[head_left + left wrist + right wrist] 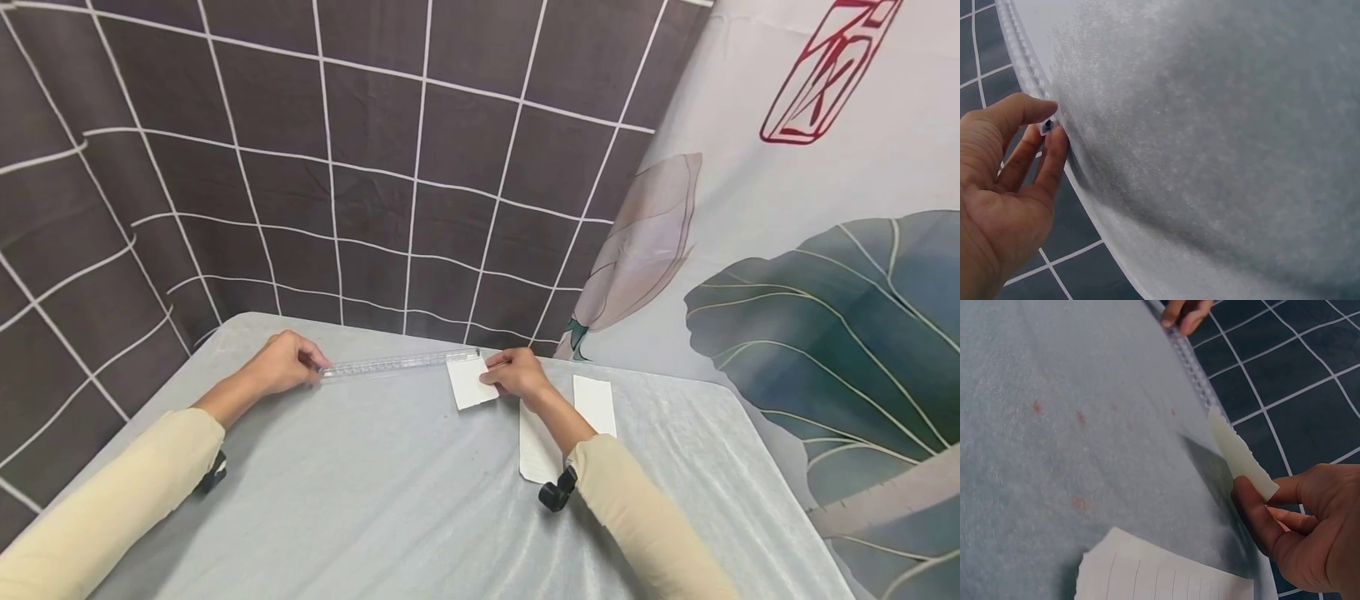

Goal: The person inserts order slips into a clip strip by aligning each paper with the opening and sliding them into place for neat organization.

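Note:
Along the far edge of the table lies a long clear plastic ruler with a bumpy, marked length. My left hand pinches its left end between thumb and fingers; in the left wrist view that hand has the ruler's end at the fingertips. At the other end, my right hand pinches a small white piece of paper. This paper overlaps the ruler's right end. From the right wrist, the held paper shows tilted up, with a ragged torn edge.
Under my right forearm lies a larger lined sheet of paper, its corner torn in the right wrist view. Beside it is a white paper strip. A pale cloth covers the table, and a dark checked curtain hangs right behind it.

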Demonstrator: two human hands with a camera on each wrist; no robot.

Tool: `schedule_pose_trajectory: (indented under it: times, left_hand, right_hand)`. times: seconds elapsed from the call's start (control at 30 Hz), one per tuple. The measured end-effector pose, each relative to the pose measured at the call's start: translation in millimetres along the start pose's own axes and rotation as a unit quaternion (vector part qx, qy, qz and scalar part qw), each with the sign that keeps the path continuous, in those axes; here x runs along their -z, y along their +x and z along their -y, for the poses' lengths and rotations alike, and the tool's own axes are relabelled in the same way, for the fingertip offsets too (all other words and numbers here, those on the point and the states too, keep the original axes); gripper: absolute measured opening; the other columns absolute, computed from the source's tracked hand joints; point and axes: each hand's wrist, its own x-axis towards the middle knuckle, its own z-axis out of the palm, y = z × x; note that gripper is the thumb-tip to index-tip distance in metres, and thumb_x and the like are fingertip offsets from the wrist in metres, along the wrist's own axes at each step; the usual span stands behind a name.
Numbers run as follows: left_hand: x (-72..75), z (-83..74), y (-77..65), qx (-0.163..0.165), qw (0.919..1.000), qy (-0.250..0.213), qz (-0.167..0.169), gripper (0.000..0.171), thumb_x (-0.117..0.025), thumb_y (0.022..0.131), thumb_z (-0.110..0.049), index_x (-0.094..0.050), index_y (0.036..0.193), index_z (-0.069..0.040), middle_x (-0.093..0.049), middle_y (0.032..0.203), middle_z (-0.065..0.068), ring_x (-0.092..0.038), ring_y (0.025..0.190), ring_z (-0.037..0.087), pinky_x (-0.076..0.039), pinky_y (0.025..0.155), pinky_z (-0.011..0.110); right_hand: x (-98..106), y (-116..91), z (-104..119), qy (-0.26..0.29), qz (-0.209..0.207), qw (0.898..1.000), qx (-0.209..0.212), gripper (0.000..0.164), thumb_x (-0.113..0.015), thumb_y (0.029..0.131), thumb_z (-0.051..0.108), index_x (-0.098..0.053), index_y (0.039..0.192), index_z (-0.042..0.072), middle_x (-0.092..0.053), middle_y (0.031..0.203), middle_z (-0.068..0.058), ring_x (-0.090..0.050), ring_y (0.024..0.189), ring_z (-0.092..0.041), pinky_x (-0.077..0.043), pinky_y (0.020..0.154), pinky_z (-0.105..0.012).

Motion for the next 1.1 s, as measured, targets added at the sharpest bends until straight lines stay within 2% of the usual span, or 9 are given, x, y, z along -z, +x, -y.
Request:
schedule_pose_trajectory:
  times: [0.53,0.77,1.1]
  left_hand:
    - [-0.2,0.6,-0.2,-0.003,1.0,-0.001,0.0,0.028,-0.086,0.074,0.006,-0.087,0.102,0.002,-0.079,0.087,0.01,-0.06,0.08,0.018,-0.048,0.067,0.026]
    - [-0.4,-0.7,-0.8,-0.003,1.0,0.0,-0.001,0.027,-0.086,0.075,0.006,-0.087,0.102,0.002,-0.079,0.086,0.01,-0.06,0.079,0.018,-0.048,0.067,0.026]
    - [-0.4,-1.0,-0.6,-0.004,1.0,-0.003,0.0,0.027,-0.086,0.074,0.006,-0.087,0.101,0.002,-0.079,0.086,0.008,-0.06,0.08,0.017,-0.048,0.067,0.026]
  right_hand:
    - [-17,-2,8,0.019,0.015,1.0,0.003,0.032,-0.083,0.089,-0.006,-0.077,0.121,-0.011,-0.084,0.113,-0.025,-0.071,0.077,-0.01,-0.066,0.076,-0.028]
    - [-24,-2,10,0.005,0.011,1.0,0.003,0.033,-0.085,0.088,-0.005,-0.078,0.12,-0.01,-0.084,0.11,-0.023,-0.07,0.073,-0.01,-0.065,0.071,-0.026]
    - [-29,-4,15,-0.008,0.014,1.0,-0.003,0.035,-0.086,0.087,-0.003,-0.079,0.121,-0.009,-0.084,0.112,-0.024,-0.068,0.073,-0.01,-0.065,0.071,-0.024]
